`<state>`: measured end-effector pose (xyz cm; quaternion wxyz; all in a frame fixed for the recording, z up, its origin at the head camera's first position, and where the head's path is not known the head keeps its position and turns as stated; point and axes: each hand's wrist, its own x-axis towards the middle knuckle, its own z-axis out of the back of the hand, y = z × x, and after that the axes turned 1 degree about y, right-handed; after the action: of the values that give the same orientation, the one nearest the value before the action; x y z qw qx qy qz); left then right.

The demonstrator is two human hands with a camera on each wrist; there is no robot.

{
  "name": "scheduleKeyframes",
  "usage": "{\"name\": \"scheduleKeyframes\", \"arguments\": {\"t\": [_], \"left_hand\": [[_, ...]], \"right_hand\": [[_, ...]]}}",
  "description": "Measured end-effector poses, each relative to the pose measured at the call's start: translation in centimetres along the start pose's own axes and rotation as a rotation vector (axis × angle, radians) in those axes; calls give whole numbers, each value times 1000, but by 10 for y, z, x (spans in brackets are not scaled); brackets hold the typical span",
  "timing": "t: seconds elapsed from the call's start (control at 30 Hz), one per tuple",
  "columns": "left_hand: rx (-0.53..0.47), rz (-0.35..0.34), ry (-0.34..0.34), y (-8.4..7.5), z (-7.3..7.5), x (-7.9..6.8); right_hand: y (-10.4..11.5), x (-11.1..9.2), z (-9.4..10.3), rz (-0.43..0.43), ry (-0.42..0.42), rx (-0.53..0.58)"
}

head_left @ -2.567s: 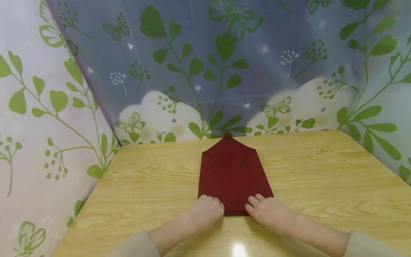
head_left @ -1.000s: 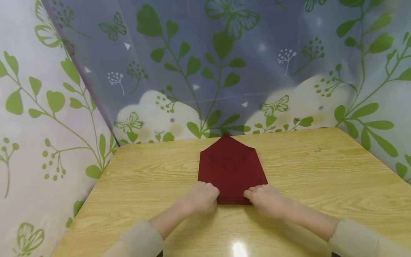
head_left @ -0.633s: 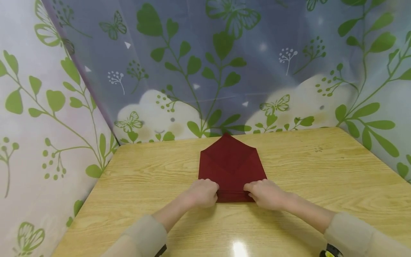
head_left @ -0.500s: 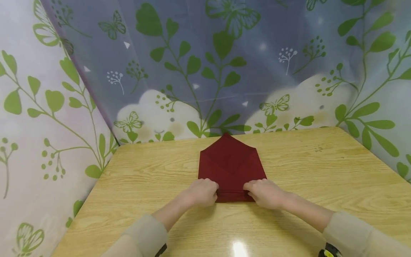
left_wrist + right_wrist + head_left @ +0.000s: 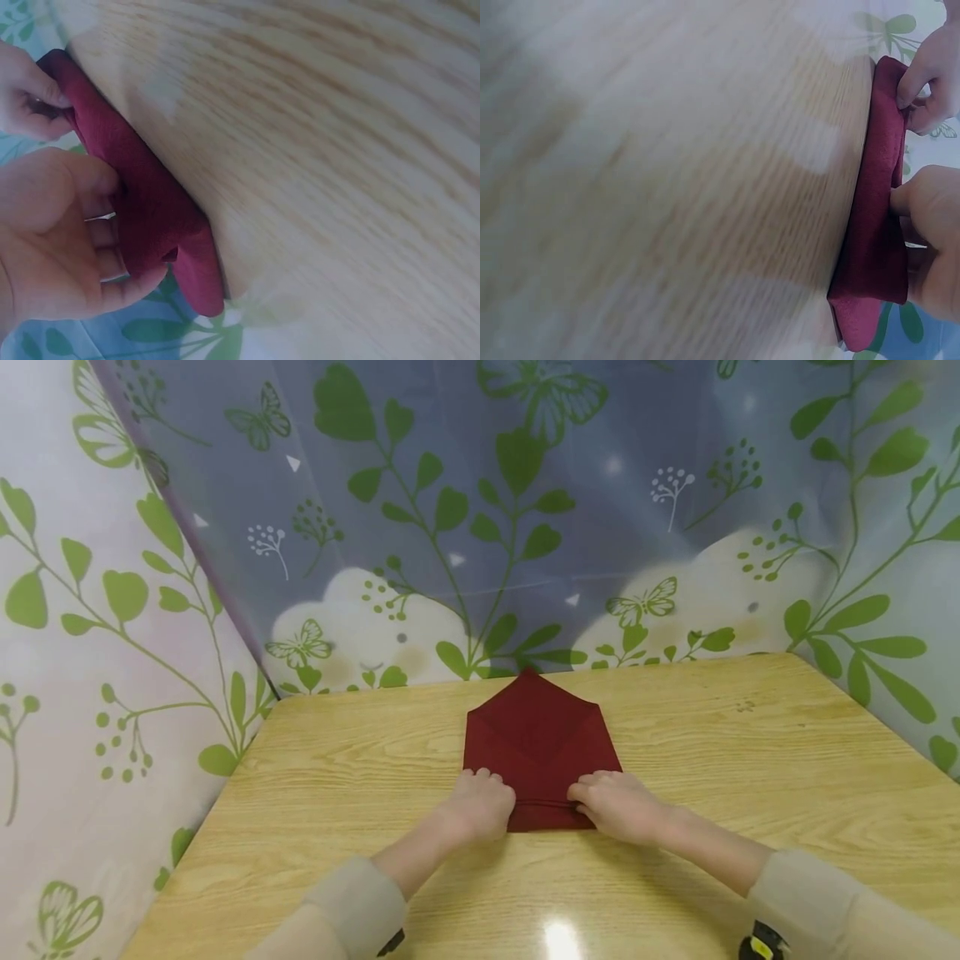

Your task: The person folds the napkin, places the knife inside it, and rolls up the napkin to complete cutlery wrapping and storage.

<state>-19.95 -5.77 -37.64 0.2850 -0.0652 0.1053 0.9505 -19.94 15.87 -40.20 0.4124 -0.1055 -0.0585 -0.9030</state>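
Observation:
A dark red cloth point(image 5: 536, 735), folded flat with a pointed far end, lies on the wooden table. Across its near edge runs a narrow folded band point(image 5: 547, 817). My left hand point(image 5: 482, 804) pinches the left end of this fold, its thumb and fingers on the cloth in the left wrist view. At the right end my right hand point(image 5: 621, 806) grips the same fold with curled fingers. In the right wrist view the raised red cloth point(image 5: 871, 232) stands between the right hand's thumb and fingers. The cloth's underside and the right fingertips are partly hidden.
The wooden table point(image 5: 337, 768) extends on both sides of the cloth. Behind it hangs a blue backdrop point(image 5: 420, 410) with leaf and butterfly prints, and a pale printed sheet point(image 5: 45, 660) stands at the left. Light glares off the near tabletop.
Both hands have moved forward, away from the body, and the cloth's near edge has gone with them. A folded band has appeared along that edge, shortening the cloth.

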Motion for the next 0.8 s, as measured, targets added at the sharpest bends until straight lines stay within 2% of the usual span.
{"name": "scheduleKeyframes", "arguments": {"t": [0.17,0.27,0.5,0.57,0.63,0.8], "left_hand": [[76,-5,-66,0,-2,1],[148,-35,-113,-1,-2,1],[334,-204,-329,-10,-4,-9],[360,-247,-366,-13,-4,-13],[367,-266,-370,-15,-5,-15],[296,-239,-270,-17,-9,-17]], "right_hand": [[-4,2,-1,73,-42,-41],[-6,3,-1,68,-28,-21],[-11,5,1,43,40,36],[-12,6,1,42,51,53],[-13,7,1,35,60,70],[-14,8,1,6,92,92]]}}
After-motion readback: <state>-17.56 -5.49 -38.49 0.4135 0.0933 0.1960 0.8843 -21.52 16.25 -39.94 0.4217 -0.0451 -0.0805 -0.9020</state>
